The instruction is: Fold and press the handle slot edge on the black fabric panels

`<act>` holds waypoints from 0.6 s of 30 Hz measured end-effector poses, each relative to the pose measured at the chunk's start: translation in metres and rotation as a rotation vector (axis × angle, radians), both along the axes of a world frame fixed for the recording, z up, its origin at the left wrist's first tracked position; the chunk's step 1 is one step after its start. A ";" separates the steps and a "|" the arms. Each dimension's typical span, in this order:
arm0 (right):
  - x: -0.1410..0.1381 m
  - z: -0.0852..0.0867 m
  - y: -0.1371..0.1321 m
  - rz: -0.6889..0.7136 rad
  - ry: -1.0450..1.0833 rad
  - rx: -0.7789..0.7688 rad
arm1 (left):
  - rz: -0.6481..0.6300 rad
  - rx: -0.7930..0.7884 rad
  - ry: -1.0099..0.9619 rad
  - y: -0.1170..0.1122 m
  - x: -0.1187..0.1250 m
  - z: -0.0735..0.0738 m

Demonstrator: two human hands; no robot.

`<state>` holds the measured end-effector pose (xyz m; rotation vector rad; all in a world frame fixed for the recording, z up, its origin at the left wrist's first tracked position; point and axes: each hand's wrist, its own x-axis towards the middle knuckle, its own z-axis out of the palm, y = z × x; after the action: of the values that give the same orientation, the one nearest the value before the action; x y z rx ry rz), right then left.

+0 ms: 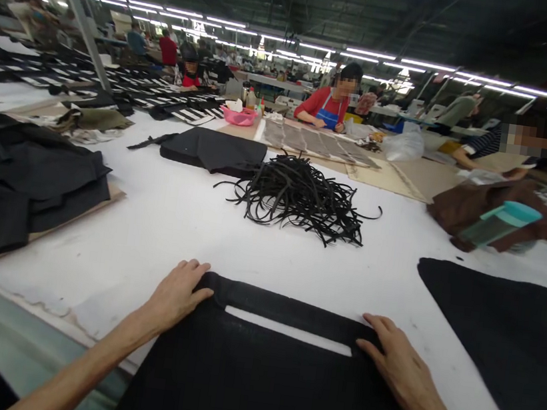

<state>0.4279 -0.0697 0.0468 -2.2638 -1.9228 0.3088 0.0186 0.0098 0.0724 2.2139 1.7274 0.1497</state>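
In front of me lies a black fabric panel [273, 393], its far edge forming a band above a narrow white strip [287, 331]. Whether that strip is a slot showing the table or a piece laid on, I cannot tell. My left hand [180, 293] is closed on the panel's far left corner, thumb on top. At the far right corner my right hand [395, 355] grips the same edge between thumb and fingers. Beyond the panel, a tangled heap of black strips [304, 199] rests against a stack of black fabric [215, 149].
Black fabric pieces [0, 176] are piled at the left, and another black panel [499, 329] lies right. A turquoise-lidded bottle [497, 224] stands by brown cloth [471, 197]. Across the white table [150, 222], a person in a blue apron [334, 109] works near a pink basket [239, 115].
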 end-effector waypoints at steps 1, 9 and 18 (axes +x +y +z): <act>0.004 -0.001 -0.002 -0.020 0.020 -0.035 | 0.011 -0.025 -0.016 0.000 -0.002 -0.003; 0.009 0.007 -0.013 -0.160 0.312 -0.214 | 0.068 -0.128 -0.205 0.001 0.001 -0.006; -0.001 0.018 -0.037 -0.206 0.630 -0.035 | 0.205 -0.669 -1.148 -0.061 -0.013 0.056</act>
<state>0.4264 -0.1067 0.0651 -2.0194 -1.3602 0.9007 0.0060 -0.0515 0.1283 1.0561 1.0678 0.6313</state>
